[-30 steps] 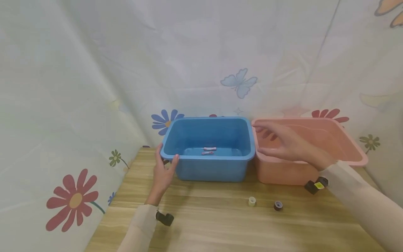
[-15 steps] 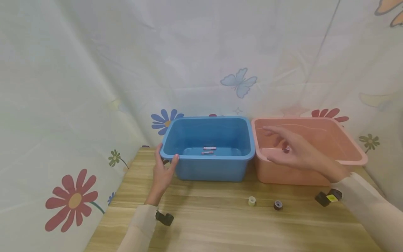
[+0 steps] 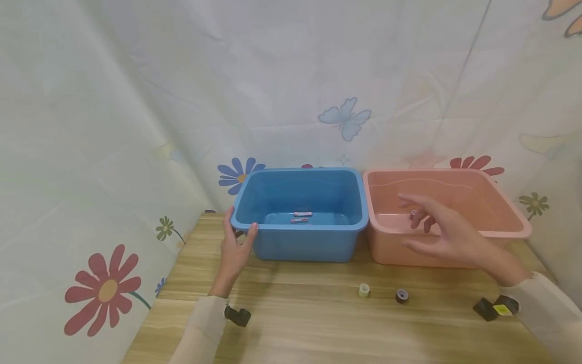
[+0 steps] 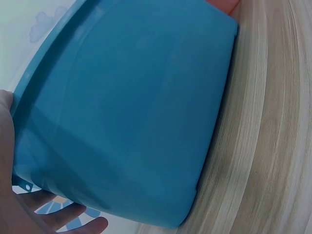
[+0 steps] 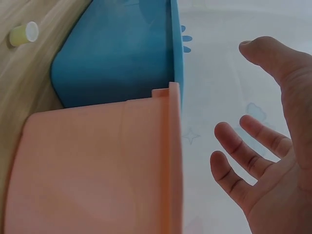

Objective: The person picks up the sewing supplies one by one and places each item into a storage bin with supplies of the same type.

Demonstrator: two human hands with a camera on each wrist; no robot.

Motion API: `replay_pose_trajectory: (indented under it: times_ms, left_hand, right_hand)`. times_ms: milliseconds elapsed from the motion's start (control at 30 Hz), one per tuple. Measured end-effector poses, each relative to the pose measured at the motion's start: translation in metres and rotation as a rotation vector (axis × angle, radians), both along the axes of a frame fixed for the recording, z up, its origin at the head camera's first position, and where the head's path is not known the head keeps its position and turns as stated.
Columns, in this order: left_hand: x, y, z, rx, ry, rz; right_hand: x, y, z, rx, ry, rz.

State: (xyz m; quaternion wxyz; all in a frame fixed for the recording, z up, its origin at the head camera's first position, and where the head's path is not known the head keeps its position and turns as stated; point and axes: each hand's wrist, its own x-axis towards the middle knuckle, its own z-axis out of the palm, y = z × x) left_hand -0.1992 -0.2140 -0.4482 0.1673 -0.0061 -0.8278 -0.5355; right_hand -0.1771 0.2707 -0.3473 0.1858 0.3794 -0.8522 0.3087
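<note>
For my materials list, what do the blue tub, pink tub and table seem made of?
The blue tub and pink tub: probably plastic, smooth, softly glossy, from even colour and highlights. Table: wood or laminate, fairly matt; streaky grain fits both.

Two slim pink-and-white pieces (image 3: 302,214) lie in the upright blue tub (image 3: 305,245) at left; a dark roll (image 3: 413,214) (partly hidden) lies in the upright pink tub (image 3: 391,248) just right of it. Nearer sit a pale roll (image 3: 364,290) and, rightward, another dark roll (image 3: 401,296).
</note>
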Motion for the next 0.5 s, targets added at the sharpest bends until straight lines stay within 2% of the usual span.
replay_pose_trajectory:
  times_ms: [100,300,500]
  left_hand:
    - [0.000,0.000,-0.001,0.002,0.000,-0.001]
    - [-0.001,0.000,-0.003,0.001,0.005,-0.009]
    - [-0.001,0.000,-0.002,-0.004,0.013,-0.001]
  right_hand:
    - [0.006,0.004,-0.006,0.000,-0.009,-0.016]
    - [0.020,0.011,-0.019,0.005,-0.073,-0.098]
    - [0.030,0.016,-0.026,0.005,-0.069,-0.089]
